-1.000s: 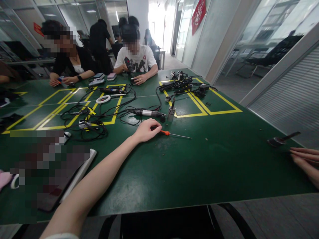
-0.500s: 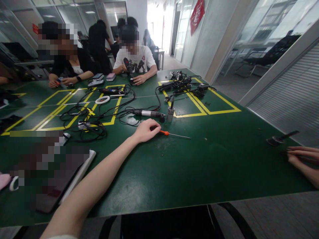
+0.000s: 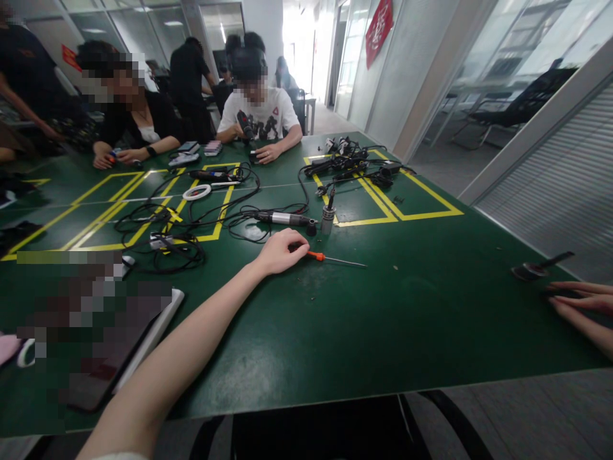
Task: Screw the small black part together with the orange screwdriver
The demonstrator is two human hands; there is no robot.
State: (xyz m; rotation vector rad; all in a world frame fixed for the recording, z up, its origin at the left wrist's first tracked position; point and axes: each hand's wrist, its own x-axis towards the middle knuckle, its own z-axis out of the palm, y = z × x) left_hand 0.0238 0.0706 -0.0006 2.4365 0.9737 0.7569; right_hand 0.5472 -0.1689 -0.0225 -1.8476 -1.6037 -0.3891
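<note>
My left hand point(image 3: 281, 252) rests on the green table, its fingers closed round the handle of a screwdriver point(image 3: 320, 257). The orange collar and thin metal shaft point right along the tabletop. Just behind that hand stand a small black cup-shaped part point(image 3: 311, 227) and a silver cylinder point(image 3: 328, 220) with a dark rod upright in it. At the right edge, my right hand point(image 3: 587, 305) is partly cut off, fingers bent together about a dark thing that is mostly hidden. Beside its fingertips sits a dark round metal part point(image 3: 529, 271) with a slanting black rod.
An electric screwdriver point(image 3: 283, 218) with black cables lies behind my left hand. Bundled cables point(image 3: 342, 163) lie farther back, with a white tape roll point(image 3: 196, 192) to the left. A tablet-like device point(image 3: 129, 342) is near my left arm. Two people point(image 3: 261, 112) sit across the table.
My right hand has shifted slightly left and its fingers have moved around the dark thing. My left hand and the screwdriver stay put. Another person has appeared at the far left.
</note>
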